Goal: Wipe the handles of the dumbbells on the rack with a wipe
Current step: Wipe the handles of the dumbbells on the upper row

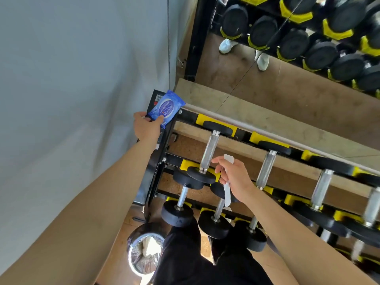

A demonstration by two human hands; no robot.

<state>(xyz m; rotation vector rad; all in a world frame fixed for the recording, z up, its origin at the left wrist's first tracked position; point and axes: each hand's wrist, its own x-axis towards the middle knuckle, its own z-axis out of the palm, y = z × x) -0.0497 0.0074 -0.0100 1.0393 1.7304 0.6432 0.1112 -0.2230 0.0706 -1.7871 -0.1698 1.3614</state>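
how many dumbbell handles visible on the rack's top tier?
4: first handle beside the right hand holding the wipe; second handle, third handle, fourth handle follow rightward, the last at the frame edge. The rack runs out of view, so more may be hidden.

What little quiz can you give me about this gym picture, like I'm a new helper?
1. True or false: the left hand holds the blue wipe pack.
2. Which hand grips the white wipe? A) left hand B) right hand
3. Fill in: the cradles on the rack are coloured ___.
Key: 1 true; 2 B; 3 yellow.
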